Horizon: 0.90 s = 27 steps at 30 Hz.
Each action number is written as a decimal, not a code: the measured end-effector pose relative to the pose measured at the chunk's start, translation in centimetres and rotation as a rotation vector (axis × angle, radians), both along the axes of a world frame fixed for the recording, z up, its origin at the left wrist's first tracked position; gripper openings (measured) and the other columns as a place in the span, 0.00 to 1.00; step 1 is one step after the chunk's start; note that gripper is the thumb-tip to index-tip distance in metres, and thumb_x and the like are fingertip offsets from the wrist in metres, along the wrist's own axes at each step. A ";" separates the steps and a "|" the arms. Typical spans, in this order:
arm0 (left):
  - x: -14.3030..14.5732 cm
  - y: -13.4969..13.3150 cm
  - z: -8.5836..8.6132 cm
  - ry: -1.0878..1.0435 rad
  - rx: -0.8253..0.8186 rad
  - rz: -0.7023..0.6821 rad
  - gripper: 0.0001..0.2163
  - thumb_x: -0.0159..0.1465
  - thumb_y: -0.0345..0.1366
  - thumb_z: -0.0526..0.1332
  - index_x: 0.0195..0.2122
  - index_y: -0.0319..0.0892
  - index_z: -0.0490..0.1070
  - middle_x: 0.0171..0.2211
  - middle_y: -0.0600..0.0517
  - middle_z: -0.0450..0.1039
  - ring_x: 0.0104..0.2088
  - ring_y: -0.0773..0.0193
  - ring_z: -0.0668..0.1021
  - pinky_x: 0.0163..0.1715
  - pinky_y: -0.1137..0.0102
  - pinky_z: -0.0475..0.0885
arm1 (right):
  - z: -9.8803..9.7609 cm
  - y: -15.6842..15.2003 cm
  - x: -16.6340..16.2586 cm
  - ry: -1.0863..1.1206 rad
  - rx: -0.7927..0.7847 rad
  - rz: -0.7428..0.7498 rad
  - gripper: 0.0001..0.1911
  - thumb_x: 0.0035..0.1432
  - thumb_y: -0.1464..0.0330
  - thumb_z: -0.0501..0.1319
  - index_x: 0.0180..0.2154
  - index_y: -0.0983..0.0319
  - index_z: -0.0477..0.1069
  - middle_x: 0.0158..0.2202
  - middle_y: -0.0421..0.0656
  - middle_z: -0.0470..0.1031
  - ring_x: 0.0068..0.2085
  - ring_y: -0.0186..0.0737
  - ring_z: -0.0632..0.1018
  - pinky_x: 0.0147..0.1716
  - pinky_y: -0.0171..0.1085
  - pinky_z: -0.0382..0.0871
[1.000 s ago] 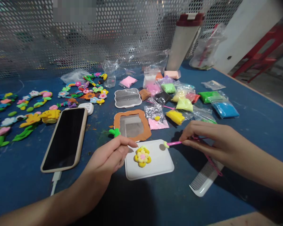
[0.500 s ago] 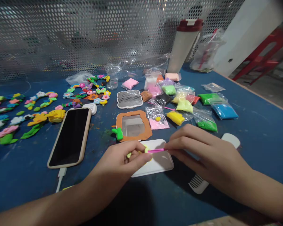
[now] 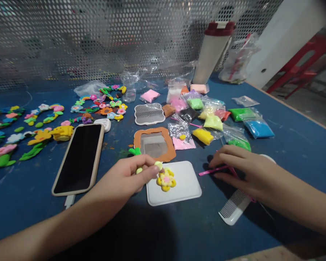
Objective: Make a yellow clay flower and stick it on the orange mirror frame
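My left hand (image 3: 136, 174) pinches a small pale yellow clay ball (image 3: 158, 165) between thumb and fingertips; another pale yellow clay piece (image 3: 139, 170) shows between its curled fingers. Just beside the fingertips, a yellow clay flower (image 3: 166, 179) with a pink middle lies on a white rounded plate (image 3: 186, 185). Off to the right, my right hand (image 3: 235, 166) is low over the table, fingers closed around a thin pink clay tool (image 3: 205, 173). More pink plastic shows under that palm. Partly beneath the same hand lies a white comb (image 3: 233, 208).
Behind the plate lies an orange-clay-framed mirror (image 3: 168, 145) with a green clay piece (image 3: 136, 151). Bagged clays (image 3: 202, 136) spread across the back right. A phone (image 3: 80, 157) and clay-decorated pieces (image 3: 43, 136) occupy the left. A tumbler (image 3: 213, 52) stands at the back.
My right hand has moved right and down with the pink tool, away from the yellow clay. My left hand has shifted slightly left, still holding the clay, uncovering the flower.
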<state>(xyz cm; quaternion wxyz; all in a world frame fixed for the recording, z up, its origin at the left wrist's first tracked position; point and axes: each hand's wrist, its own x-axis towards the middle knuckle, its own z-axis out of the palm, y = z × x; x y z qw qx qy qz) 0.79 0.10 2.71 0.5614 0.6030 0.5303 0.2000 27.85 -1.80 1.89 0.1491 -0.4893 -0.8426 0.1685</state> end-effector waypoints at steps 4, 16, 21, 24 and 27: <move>-0.3 0.3 -0.1 0.015 0.000 -0.027 0.13 0.58 0.45 0.58 0.28 0.41 0.72 0.15 0.59 0.55 0.16 0.72 0.56 0.13 0.77 0.47 | 0.3 0.0 -2.2 0.026 0.124 -0.013 0.07 0.59 0.67 0.56 0.38 0.61 0.70 0.41 0.49 0.69 0.43 0.45 0.73 0.38 0.42 0.71; -1.0 0.6 -0.6 0.050 -0.020 -0.064 0.11 0.59 0.44 0.56 0.28 0.41 0.69 0.14 0.61 0.51 0.15 0.72 0.55 0.13 0.76 0.46 | -0.9 0.2 -8.0 0.144 -0.128 0.102 0.17 0.57 0.66 0.60 0.48 0.62 0.67 0.46 0.49 0.63 0.46 0.43 0.69 0.46 0.44 0.68; -1.1 0.7 -0.6 0.100 0.025 -0.083 0.12 0.60 0.44 0.56 0.28 0.41 0.70 0.16 0.60 0.58 0.17 0.72 0.58 0.17 0.76 0.51 | -1.0 0.1 -8.1 0.263 -0.140 0.125 0.13 0.55 0.72 0.60 0.45 0.63 0.67 0.47 0.47 0.64 0.48 0.39 0.68 0.48 0.38 0.65; -1.2 0.9 -0.6 0.132 0.087 -0.126 0.13 0.61 0.45 0.55 0.28 0.40 0.70 0.24 0.56 0.69 0.24 0.68 0.66 0.24 0.75 0.58 | -0.9 0.0 -8.1 0.314 -0.185 0.128 0.14 0.54 0.75 0.60 0.44 0.61 0.66 0.44 0.43 0.67 0.44 0.36 0.70 0.43 0.34 0.66; -1.3 0.9 -0.7 0.176 0.109 -0.181 0.14 0.61 0.46 0.54 0.29 0.41 0.70 0.28 0.55 0.71 0.29 0.65 0.69 0.29 0.73 0.60 | -0.9 -0.2 -8.2 0.369 -0.238 0.114 0.14 0.54 0.77 0.59 0.43 0.60 0.66 0.39 0.40 0.70 0.38 0.33 0.72 0.37 0.33 0.66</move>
